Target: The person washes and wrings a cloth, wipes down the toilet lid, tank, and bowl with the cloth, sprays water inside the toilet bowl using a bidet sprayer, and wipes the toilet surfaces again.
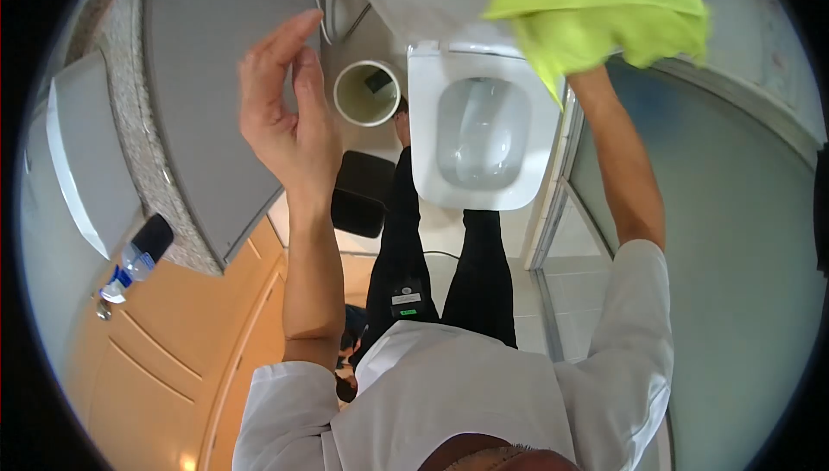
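Note:
A bright yellow-green cloth (604, 18) drapes over my right hand (591, 81), hiding its fingers. This hand is at the upper right, by the raised toilet lid (432, 0) and the wall behind it. My left hand (289, 113) is held up at the left in front of the grey cabinet panel (224, 82). Its fingers are slightly bent and apart from the thumb, with nothing in them. Between my arms stands the white toilet (423, 151), its bowl uncovered.
A round whitish bin (339, 108) with something dark inside stands left of the toilet, near a black bin (363, 186). A frosted glass panel (725, 212) borders the right. At the left are a stone counter edge (164, 177), a clear bottle (138, 262) and a wooden door (147, 367).

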Tool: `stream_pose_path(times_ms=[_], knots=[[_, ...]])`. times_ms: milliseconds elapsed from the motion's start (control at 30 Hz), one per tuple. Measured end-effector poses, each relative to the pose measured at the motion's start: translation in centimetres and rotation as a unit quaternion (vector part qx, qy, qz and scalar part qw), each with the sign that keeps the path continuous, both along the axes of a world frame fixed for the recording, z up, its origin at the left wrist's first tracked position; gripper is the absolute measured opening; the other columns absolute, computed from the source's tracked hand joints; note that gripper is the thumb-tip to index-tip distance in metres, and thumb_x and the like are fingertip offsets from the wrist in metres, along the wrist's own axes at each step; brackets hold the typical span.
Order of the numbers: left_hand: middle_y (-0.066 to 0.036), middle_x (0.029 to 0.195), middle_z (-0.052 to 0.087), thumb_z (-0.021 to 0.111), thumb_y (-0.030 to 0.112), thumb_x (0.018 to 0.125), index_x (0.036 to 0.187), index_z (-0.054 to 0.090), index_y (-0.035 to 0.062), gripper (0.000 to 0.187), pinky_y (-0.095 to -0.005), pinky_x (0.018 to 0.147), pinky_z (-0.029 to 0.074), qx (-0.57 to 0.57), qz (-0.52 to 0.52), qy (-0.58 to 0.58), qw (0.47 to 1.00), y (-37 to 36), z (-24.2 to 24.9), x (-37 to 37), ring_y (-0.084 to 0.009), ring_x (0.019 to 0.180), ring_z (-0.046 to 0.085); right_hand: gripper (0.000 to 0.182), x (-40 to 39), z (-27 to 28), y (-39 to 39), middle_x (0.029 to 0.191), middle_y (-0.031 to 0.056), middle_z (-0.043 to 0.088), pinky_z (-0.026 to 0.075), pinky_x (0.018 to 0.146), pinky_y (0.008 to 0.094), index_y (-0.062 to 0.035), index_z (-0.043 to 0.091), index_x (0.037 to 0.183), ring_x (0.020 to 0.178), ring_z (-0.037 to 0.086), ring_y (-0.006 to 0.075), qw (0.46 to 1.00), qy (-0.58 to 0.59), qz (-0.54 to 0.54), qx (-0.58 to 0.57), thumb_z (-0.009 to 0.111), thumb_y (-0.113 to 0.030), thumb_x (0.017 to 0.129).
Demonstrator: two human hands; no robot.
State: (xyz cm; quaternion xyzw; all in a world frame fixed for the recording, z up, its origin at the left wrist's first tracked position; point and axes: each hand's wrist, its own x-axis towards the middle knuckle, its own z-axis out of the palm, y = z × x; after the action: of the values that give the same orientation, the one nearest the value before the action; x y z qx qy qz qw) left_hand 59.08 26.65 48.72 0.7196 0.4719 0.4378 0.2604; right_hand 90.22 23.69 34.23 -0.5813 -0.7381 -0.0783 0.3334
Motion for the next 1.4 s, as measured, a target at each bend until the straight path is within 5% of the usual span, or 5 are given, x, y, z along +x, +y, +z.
stream_pose_path(times_ms=[433, 633, 833, 1100, 1400], knots=[[-0.011, 0.102, 0.071, 0.058, -0.004, 0.097, 0.114, 0.073, 0.0007, 0.023, -0.0324, 0.088, 0.048, -0.257, -0.016, 0.136, 0.957, -10.8, -10.9, -8.0, -0.0228, 0.095, 0.062, 0.038, 1.3, -18.2, -13.2, 0.118, 0.0118, 0.069, 0.053, 0.091, 0.0453, -0.0076, 0.064, 0.128, 0.105, 0.066, 0.0336, 0.89, -0.153, 0.07, -0.424, 0.064, -0.015, 0.091], [-0.012, 0.102, 0.07, 0.061, -0.006, 0.092, 0.116, 0.074, 0.005, 0.029, -0.0374, 0.078, 0.052, -0.265, -0.05, 0.145, 0.952, -13.2, -14.0, -7.6, -0.0286, 0.09, 0.064, 0.053, -1.7, -9.9, -17.5, 0.126, 0.0219, 0.056, 0.042, 0.104, 0.0507, -0.0045, 0.057, 0.136, 0.117, 0.05, 0.038, 0.918, 0.237, -0.251, -0.195, 0.062, -0.007, 0.084], [-0.012, 0.104, 0.071, 0.063, -0.005, 0.092, 0.114, 0.075, 0.0062, 0.027, -0.0357, 0.073, 0.052, -0.265, -0.106, 0.166, 0.944, -13.3, -13.0, -4.4, -0.027, 0.085, 0.064, 0.051, -3.1, -15.2, -13.2, 0.13, 0.0186, 0.056, 0.05, 0.098, 0.0465, -0.0058, 0.06, 0.133, 0.12, 0.053, 0.0365, 0.941, -0.157, -0.136, -0.268, 0.068, -0.01, 0.083], [-0.015, 0.102, 0.07, 0.058, 0.0, 0.098, 0.116, 0.073, 0.0042, 0.023, -0.0395, 0.08, 0.052, -0.292, -0.132, 0.224, 0.92, -13.5, -14.4, -4.4, -0.0321, 0.091, 0.065, 0.033, 2.4, -10.4, -21.4, 0.117, 0.0213, 0.056, 0.051, 0.09, 0.0498, -0.0032, 0.062, 0.123, 0.11, 0.059, 0.0414, 0.832, 0.177, -0.484, -0.205, 0.065, -0.008, 0.09], [-0.014, 0.104, 0.071, 0.058, 0.004, 0.101, 0.117, 0.072, 0.0046, 0.022, -0.0392, 0.078, 0.053, -0.288, -0.243, 0.256, 0.89, -14.7, -14.0, 2.1, -0.0295, 0.089, 0.067, 0.045, -2.5, -17.6, -16.9, 0.149, 0.0132, 0.053, 0.041, 0.113, 0.049, -0.0079, 0.064, 0.134, 0.133, 0.051, 0.0403, 0.956, -0.018, -0.154, -0.25, 0.064, -0.027, 0.093]])
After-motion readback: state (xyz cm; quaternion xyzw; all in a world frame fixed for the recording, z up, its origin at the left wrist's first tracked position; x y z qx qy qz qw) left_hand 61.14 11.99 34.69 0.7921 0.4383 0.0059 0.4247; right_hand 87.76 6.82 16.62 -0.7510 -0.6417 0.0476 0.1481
